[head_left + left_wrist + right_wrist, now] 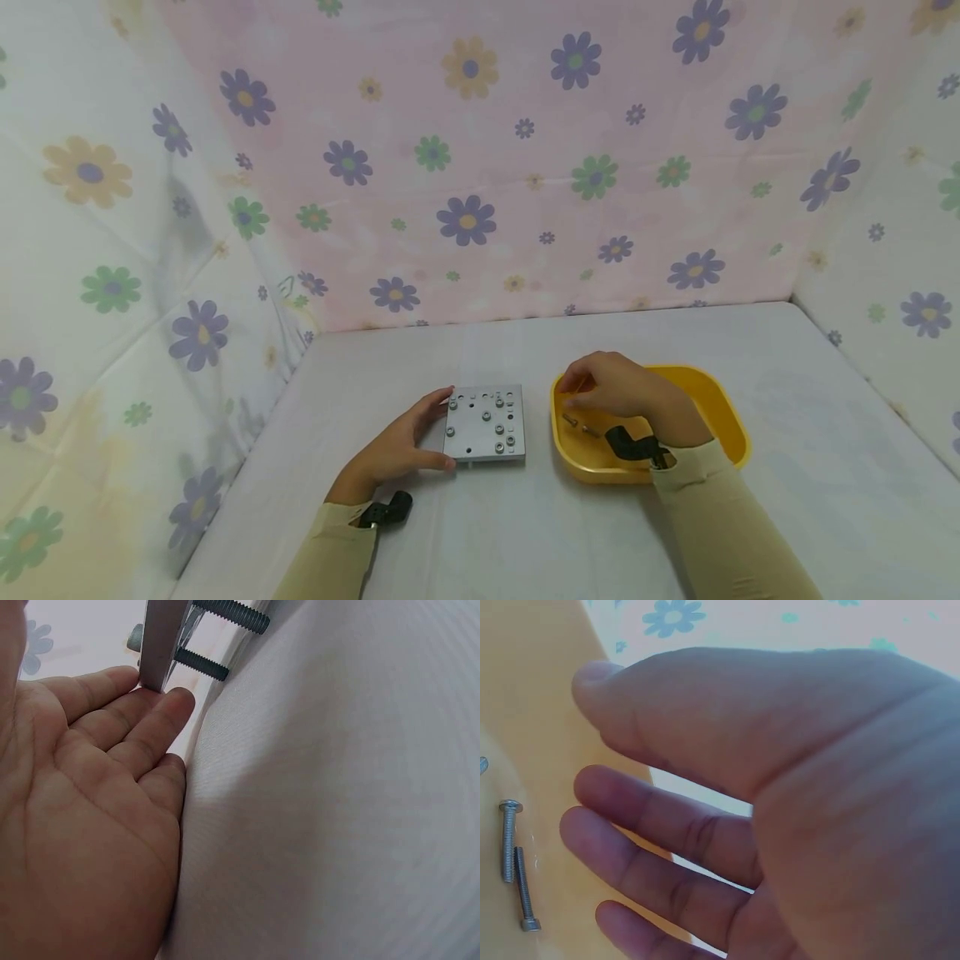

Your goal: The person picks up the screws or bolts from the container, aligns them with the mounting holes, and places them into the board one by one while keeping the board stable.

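Observation:
A square silver metal plate (pixel 471 423) lies on the white-covered table, with several socket head screws (pixel 487 415) set in its holes. Beneath it, threaded screw shanks (pixel 202 664) stick out in the left wrist view. My left hand (pixel 397 450) holds the plate at its left side, thumb at the near corner and fingers at the far corner. Over in the yellow tray (pixel 733 421), my right hand (pixel 618 387) reaches in with loosely bent fingers; no screw shows between them. Loose screws lie on the tray floor beside its fingertips, including one bolt (pixel 508 844) close against another bolt (pixel 525 892).
The tray stands to the right of the plate, its raised rim around the right hand. A black wrist camera (pixel 633 446) sits at the right wrist, another wrist camera (pixel 392 508) at the left. Flowered cloth (pixel 465 167) hangs behind the table and along both sides.

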The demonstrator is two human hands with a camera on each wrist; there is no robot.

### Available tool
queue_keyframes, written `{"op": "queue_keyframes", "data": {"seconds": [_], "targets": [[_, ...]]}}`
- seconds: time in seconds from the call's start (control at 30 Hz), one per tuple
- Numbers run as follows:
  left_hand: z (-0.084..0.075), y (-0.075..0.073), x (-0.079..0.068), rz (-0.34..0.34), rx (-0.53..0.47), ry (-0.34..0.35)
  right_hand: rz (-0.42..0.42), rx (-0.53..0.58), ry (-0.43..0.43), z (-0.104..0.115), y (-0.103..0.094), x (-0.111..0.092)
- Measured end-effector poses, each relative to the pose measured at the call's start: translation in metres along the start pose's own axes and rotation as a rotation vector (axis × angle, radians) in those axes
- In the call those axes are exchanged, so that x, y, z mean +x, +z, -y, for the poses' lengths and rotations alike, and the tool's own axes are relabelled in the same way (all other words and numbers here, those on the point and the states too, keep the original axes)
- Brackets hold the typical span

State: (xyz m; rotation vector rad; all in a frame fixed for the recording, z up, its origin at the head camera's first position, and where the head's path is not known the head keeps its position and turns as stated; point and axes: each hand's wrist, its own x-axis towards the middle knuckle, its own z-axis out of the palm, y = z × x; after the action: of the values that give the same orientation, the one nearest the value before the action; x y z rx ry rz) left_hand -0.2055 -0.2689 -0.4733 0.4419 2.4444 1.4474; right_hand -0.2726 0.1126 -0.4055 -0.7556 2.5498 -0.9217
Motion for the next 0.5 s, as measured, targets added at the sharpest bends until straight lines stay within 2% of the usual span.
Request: {"op": "queue_keyframes", "data": {"seconds": [0.5], "targets": [[-0.0015, 0.0004, -0.0005, 0.000, 0.016, -0.002, 0.058, -0.039, 0.098, 0.0009, -0.0009, -0.0016]]}}
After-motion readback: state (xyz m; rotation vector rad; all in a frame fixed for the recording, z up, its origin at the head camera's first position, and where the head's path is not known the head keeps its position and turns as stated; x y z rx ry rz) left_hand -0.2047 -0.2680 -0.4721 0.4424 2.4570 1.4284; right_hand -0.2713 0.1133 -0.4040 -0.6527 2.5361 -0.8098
